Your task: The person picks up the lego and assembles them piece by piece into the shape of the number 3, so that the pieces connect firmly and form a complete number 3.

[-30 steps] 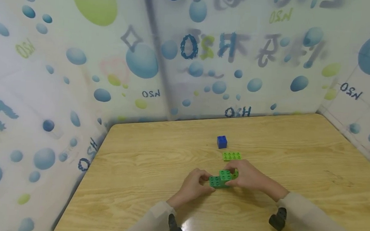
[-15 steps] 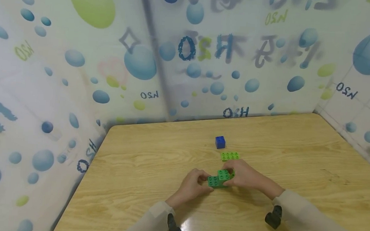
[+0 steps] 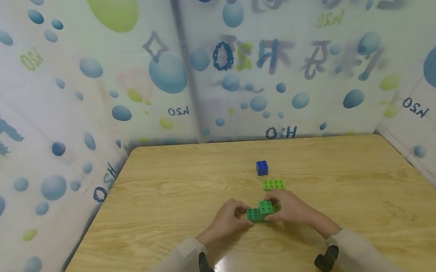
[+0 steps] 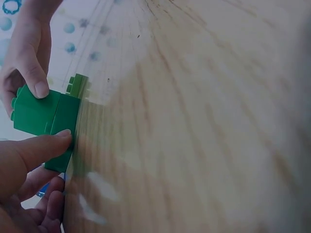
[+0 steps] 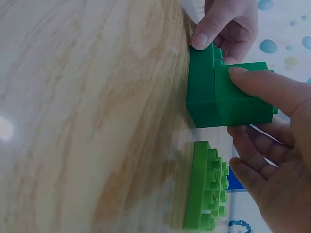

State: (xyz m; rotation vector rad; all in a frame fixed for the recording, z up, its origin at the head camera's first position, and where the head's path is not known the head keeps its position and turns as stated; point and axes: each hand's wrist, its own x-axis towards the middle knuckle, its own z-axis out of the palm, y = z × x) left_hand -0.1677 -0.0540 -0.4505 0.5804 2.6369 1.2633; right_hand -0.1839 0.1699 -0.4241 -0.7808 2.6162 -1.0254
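Right grip [image 3: 290, 207] pinches a green cubic plastic block [image 3: 265, 207] atop a dark-green oblong plastic brick [image 3: 253, 214], whose opposite end left grip [image 3: 229, 218] pinches; even, straight-down pressure, brick flat on bench [image 3: 156, 190], is advisable.

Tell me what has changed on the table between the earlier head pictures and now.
Nothing visibly changed; only the head view sways slightly. Nothing was taken up or let go: the left hand still holds the lower green brick, and the right hand still grips the upper green brick. The blue brick and the light green plate nearest it stayed put.
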